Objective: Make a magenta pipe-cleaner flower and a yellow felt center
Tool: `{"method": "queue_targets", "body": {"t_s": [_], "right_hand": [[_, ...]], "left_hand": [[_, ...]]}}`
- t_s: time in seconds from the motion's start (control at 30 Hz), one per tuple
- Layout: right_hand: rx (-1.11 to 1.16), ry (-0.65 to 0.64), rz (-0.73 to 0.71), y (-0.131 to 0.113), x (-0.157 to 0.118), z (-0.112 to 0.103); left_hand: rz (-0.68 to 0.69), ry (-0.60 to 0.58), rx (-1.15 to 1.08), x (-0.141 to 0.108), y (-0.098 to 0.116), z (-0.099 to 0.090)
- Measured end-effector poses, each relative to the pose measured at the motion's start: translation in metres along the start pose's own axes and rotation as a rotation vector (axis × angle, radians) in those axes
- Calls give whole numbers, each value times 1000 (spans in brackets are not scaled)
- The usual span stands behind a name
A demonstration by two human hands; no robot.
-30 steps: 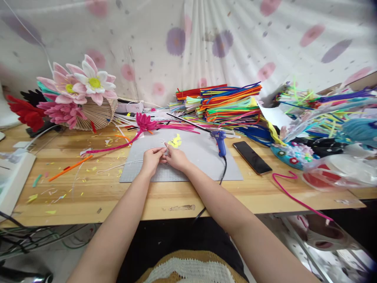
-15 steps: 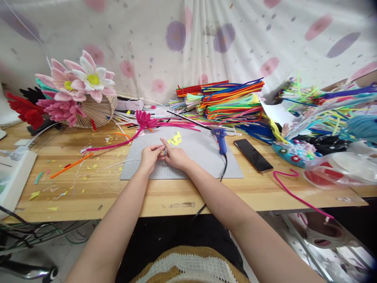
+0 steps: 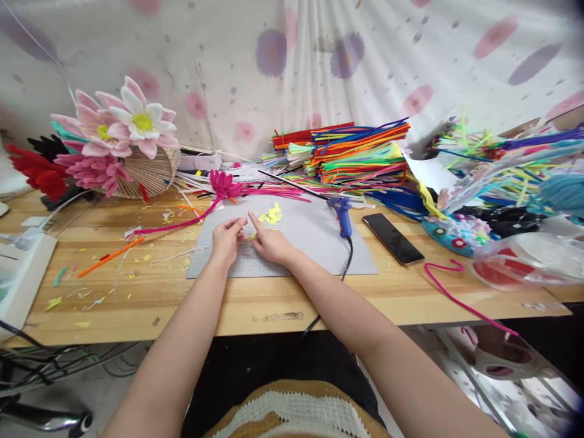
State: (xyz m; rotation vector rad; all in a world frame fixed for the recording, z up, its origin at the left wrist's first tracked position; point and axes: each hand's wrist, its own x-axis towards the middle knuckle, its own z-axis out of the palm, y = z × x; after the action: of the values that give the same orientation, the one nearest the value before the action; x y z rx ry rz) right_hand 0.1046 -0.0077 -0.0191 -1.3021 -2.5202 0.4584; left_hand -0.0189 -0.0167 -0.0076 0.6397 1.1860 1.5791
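Over the grey mat (image 3: 319, 255), my left hand (image 3: 227, 240) is pinched on something small and thin that I cannot make out clearly. My right hand (image 3: 269, 241) is just to its right, its index finger stretched out and its other fingers curled round a thin white string (image 3: 247, 245). The string runs between both hands and out left past the mat, ending in a loop on the wood. Yellow scraps (image 3: 272, 213) lie just beyond my fingers. A pink fuzzy flower (image 3: 223, 184) on a long stem rests behind and left of my hands.
A blue glue gun (image 3: 342, 218) with a black cord lies on the mat's right side, beside a phone (image 3: 393, 238). Bundles of coloured pipe cleaners (image 3: 360, 152) line the back. Finished flowers (image 3: 137, 121) stand at left, an orange stick (image 3: 111, 257) in front.
My hands have moved slightly apart; my left hand has shifted a little left, and a gap now shows between the fingertips that were together.
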Motion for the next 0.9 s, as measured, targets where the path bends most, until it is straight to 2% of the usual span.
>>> {"method": "queue_targets", "body": {"t_s": [0.2,0.27,0.37,0.43,0.53,0.6,0.7,0.9], "right_hand": [[51,-1,-5,0,-2,-2],[121,40,-28,2,-2,-5],[337,199,-66,9,1,-10],[575,274,-28,15,4,-12],[968,200,49,24,8,-12],[1137,124,52,29,9,-11],[1235,90,28,33,8,-9],[1284,-36,-4,35,8,-12]], "left_hand": [[26,7,12,2,1,-2],[32,-14,30,2,2,-3],[3,-140,46,0,3,-5],[-61,-252,66,-3,4,-6],[-183,-406,146,-7,5,-6],[-246,-492,201,-8,4,-6],[-289,-546,241,-9,2,-6],[-311,-555,225,-8,1,-7]]}}
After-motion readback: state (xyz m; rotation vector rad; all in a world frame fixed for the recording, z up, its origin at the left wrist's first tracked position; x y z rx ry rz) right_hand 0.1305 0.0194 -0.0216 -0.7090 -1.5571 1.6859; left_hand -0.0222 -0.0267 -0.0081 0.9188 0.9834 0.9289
